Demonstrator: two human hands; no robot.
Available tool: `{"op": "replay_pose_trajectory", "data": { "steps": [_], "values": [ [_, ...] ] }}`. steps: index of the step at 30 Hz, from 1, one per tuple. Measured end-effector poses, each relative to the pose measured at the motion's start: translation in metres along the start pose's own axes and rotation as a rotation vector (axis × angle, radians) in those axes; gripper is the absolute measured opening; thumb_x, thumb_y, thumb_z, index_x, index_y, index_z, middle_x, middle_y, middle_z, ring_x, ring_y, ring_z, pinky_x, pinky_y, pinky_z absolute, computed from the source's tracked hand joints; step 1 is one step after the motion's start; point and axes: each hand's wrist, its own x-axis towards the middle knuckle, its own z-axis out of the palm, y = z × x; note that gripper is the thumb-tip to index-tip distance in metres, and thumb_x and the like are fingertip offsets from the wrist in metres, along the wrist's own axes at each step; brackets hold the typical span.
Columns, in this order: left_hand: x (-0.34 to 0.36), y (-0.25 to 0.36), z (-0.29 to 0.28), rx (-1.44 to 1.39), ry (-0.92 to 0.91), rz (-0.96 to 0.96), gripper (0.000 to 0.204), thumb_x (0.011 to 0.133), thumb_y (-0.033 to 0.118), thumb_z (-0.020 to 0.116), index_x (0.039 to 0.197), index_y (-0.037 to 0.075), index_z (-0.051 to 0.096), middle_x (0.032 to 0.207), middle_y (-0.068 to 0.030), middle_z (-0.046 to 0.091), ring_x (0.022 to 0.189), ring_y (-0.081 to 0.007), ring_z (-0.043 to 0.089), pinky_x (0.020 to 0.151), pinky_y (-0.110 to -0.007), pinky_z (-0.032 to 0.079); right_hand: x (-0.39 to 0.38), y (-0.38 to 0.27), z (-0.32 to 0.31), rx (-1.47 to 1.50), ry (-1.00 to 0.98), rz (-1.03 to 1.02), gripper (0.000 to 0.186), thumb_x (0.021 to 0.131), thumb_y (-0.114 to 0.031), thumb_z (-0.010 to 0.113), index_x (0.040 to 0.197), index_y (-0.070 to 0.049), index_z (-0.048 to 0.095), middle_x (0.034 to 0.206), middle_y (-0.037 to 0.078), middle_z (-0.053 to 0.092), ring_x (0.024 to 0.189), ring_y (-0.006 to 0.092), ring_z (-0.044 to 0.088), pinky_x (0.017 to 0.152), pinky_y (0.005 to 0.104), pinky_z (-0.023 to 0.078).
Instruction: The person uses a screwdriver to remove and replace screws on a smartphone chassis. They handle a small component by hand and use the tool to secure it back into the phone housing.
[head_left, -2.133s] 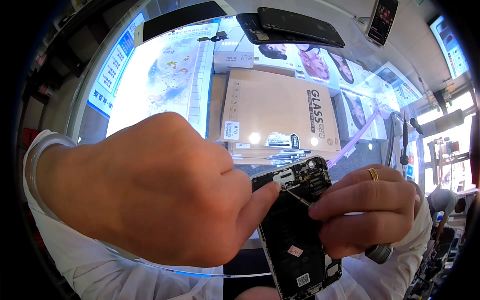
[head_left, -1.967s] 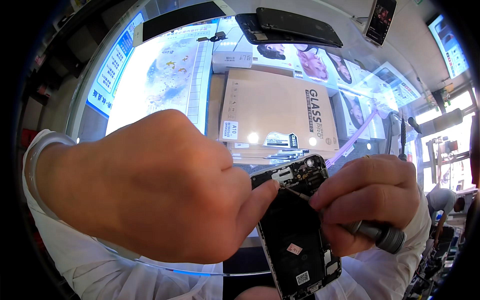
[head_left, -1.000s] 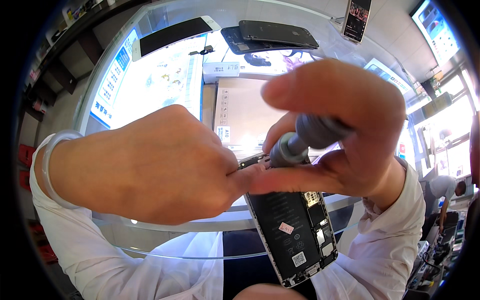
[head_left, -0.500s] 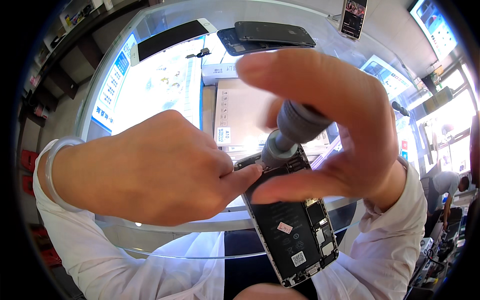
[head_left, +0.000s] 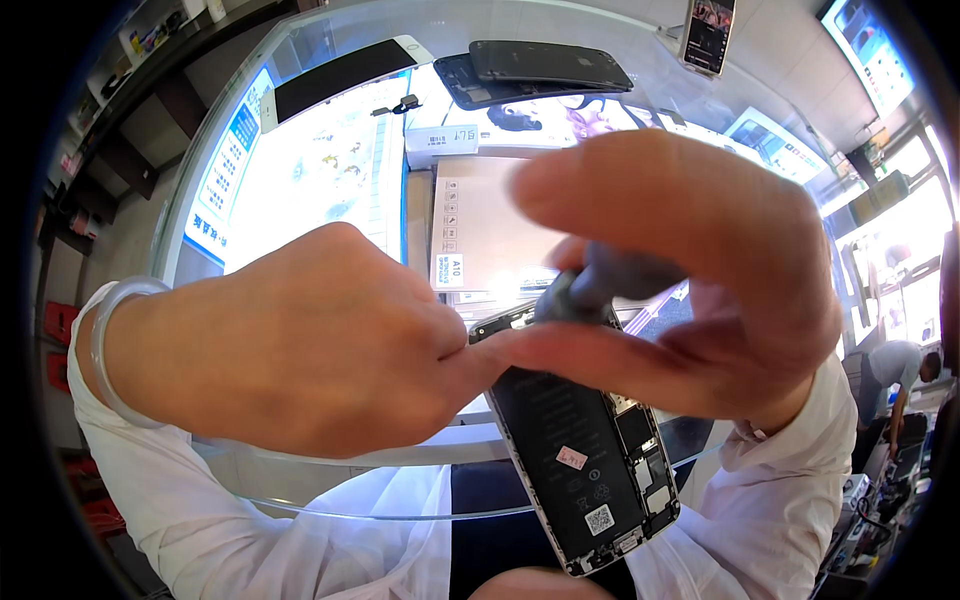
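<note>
An opened phone (head_left: 548, 440) with its black battery and circuit board exposed lies slanted at the table's near edge. My left hand (head_left: 320, 350) is closed at the phone's upper left edge, its index finger reaching onto the top end. Over that same end my right hand (head_left: 750, 260) curls round a grey screwdriver (head_left: 630, 275), blurred by motion. The right thumb reaches across to my left fingertip, or in front of it; I cannot tell whether they touch. Both the screwdriver's tip and the spot it meets are hidden behind the fingers.
On the glass table (head_left: 300, 40) lie a white-framed phone (head_left: 340, 80), a small cable part (head_left: 400, 105) and dark phone housings (head_left: 550, 72). Flat boxes (head_left: 480, 215) are near my hands. A lit phone (head_left: 708, 35) stands far right. Another person (head_left: 895, 370) bends at the right.
My right hand has shifted right and slightly down, tilting the screwdriver. Its thumb has moved up toward my left fingertip. The left hand and the phone have barely moved.
</note>
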Motion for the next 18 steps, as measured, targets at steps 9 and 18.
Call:
{"op": "replay_pose_trajectory", "data": {
  "steps": [9, 18],
  "values": [
    [0.002, 0.002, -0.001, 0.132, 0.029, 0.068, 0.020, 0.094, 0.011, 0.062, 0.108, -0.001, 0.070, 0.078, -0.0082, 0.064, 0.079, -0.0285, 0.063, 0.068, -0.039, 0.048, -0.002, 0.005, 0.005, 0.054, 0.042, 0.067, 0.083, 0.068, -0.006, 0.090, 0.137, 0.010, 0.047, 0.136, 0.025, 0.058, 0.102, 0.0277, 0.071, 0.081, 0.0337, 0.059],
    [-0.004, -0.001, 0.005, 0.015, 0.040, 0.022, 0.022, 0.090, 0.008, 0.063, 0.109, 0.000, 0.071, 0.101, -0.0172, 0.066, 0.099, -0.0312, 0.064, 0.082, -0.044, 0.050, 0.007, -0.007, 0.001, 0.127, 0.024, 0.167, 0.064, 0.073, 0.010, 0.076, 0.133, 0.007, 0.055, 0.129, 0.020, 0.063, 0.098, 0.0231, 0.072, 0.073, 0.0303, 0.060]
  ]
}}
